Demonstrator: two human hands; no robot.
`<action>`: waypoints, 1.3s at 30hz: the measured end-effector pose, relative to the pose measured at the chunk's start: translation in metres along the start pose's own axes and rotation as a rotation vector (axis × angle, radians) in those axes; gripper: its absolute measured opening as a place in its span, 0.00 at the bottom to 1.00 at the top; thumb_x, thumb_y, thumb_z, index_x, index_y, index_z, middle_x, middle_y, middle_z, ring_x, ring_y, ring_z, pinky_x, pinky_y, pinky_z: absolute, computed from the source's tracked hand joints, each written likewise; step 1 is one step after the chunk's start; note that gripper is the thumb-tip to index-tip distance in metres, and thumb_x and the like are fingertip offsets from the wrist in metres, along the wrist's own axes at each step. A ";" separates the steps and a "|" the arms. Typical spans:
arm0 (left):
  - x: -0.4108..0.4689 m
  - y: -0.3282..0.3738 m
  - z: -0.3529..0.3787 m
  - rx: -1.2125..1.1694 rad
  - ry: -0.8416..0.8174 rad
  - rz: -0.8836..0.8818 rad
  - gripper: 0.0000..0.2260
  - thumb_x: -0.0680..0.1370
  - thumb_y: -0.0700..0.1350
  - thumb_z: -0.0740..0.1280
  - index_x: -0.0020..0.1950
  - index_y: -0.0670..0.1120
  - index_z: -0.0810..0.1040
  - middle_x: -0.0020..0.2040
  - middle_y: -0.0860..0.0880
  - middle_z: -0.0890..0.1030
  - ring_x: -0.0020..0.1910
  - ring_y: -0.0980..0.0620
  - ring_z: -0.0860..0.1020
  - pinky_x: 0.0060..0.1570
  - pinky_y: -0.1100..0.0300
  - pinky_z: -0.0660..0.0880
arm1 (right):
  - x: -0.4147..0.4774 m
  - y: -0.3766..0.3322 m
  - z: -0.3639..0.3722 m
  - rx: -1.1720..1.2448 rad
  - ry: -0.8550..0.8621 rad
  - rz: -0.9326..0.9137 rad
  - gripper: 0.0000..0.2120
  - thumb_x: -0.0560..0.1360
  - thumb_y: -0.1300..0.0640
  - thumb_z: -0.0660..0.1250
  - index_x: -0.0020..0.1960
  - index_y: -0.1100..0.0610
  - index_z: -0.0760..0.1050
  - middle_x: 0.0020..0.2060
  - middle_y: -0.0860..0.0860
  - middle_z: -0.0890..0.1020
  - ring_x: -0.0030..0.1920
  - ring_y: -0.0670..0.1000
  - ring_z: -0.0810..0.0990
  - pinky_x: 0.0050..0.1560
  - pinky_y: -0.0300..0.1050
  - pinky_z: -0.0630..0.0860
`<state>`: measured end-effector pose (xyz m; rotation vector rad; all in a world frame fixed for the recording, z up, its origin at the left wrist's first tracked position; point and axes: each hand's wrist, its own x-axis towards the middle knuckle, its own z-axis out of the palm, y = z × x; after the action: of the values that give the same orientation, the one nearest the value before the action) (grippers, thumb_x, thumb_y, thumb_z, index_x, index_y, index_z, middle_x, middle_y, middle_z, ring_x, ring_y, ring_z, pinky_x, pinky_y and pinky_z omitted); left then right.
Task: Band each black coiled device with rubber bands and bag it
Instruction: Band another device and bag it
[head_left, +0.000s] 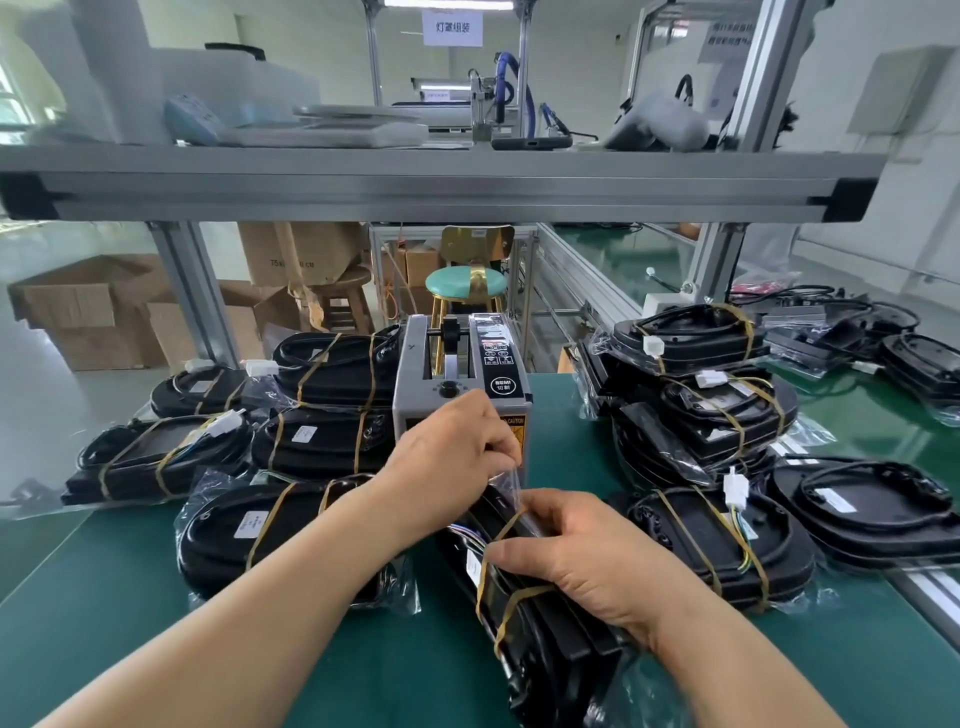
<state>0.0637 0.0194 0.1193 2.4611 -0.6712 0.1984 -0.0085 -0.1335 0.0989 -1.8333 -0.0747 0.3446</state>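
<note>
Device (545, 644) is banded and in its clear bag (511, 480). It lies on the bench (363, 675) just in front of the tape dispenser (462, 374). Long axis runs from the dispenser back toward you, with the bag mouth at the dispenser end. Your right hand (587, 566) has its fingers curled round the device's upper part. Your left hand (452, 452) pinches the bag flap right at the dispenser's front. Looks like the sealing step. Left hand is nearer the tape, so pull with that and steady with the right.

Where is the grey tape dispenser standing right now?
In the head view, the grey tape dispenser stands on the green table, just behind the left hand, between a left pile and a right pile of banded black devices.
</note>
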 end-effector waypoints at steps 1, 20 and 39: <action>0.001 0.003 0.003 -0.029 -0.010 -0.031 0.05 0.78 0.45 0.69 0.43 0.52 0.83 0.47 0.57 0.73 0.48 0.59 0.74 0.53 0.55 0.73 | 0.000 0.000 -0.001 0.033 -0.012 0.011 0.10 0.68 0.55 0.75 0.48 0.57 0.81 0.39 0.55 0.85 0.39 0.54 0.84 0.43 0.49 0.83; -0.005 -0.028 0.032 -1.242 0.309 -1.058 0.12 0.79 0.44 0.70 0.36 0.42 0.80 0.23 0.52 0.76 0.17 0.61 0.70 0.19 0.71 0.66 | -0.019 0.010 0.008 0.144 0.325 0.029 0.07 0.75 0.50 0.69 0.48 0.53 0.80 0.46 0.52 0.85 0.49 0.53 0.83 0.52 0.45 0.79; -0.024 0.005 0.014 -1.215 0.218 -0.575 0.09 0.76 0.40 0.68 0.36 0.46 0.76 0.30 0.50 0.74 0.26 0.57 0.71 0.27 0.66 0.71 | -0.017 0.019 -0.005 0.190 0.286 0.030 0.05 0.75 0.52 0.72 0.49 0.52 0.82 0.42 0.50 0.87 0.43 0.52 0.86 0.46 0.45 0.82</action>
<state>0.0404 0.0184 0.1035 1.3231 0.0791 -0.1447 -0.0257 -0.1473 0.0850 -1.6791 0.1778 0.1032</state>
